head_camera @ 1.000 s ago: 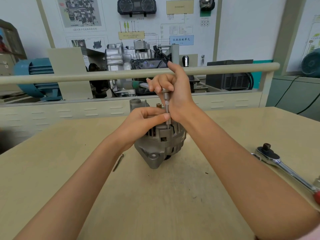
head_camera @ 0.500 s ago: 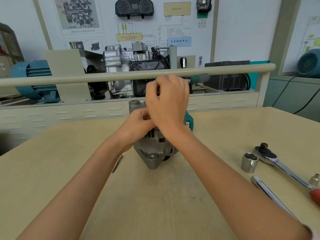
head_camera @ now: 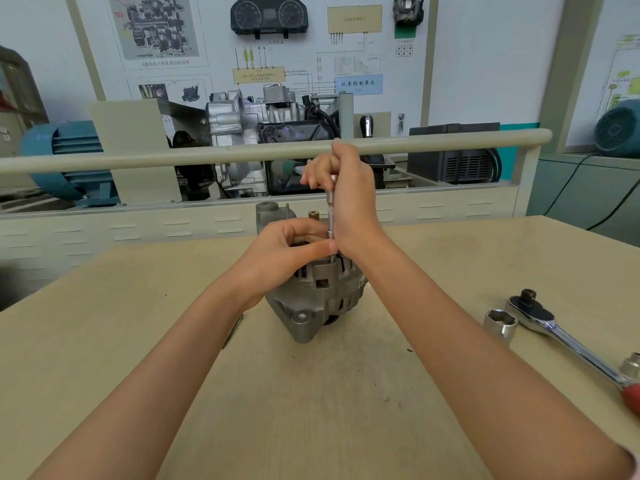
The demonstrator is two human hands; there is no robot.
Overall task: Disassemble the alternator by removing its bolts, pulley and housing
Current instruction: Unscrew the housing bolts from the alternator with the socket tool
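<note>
Workbench (head_camera: 104, 341) carries everything. Alternator (head_camera: 322, 292) sits upright at centre, mounting lug toward the viewer at 6 o'clock, so the housing bolts face up for vertical access. Right hand (head_camera: 349, 199) is curled round the top of a slim driver (head_camera: 331, 216) — green handle tip shows at its 9 o'clock — shaft held plumb, bit down into the upper housing edge. Left hand (head_camera: 287, 251) rests on the alternator's top, thumb and fingers pinching the shaft low down; likely steadying the bit on the bolt head, though the bolt itself is hidden. Ratchet wrench (head_camera: 554, 327) lies at 3 o'clock of the alternator, well apart, with a loose socket (head_camera: 500, 323) just beside its head — probably staged for the pulley nut. Thin dark rod (head_camera: 232, 330) lies at 8 o'clock, partly under the left forearm; can't identify it.
</note>
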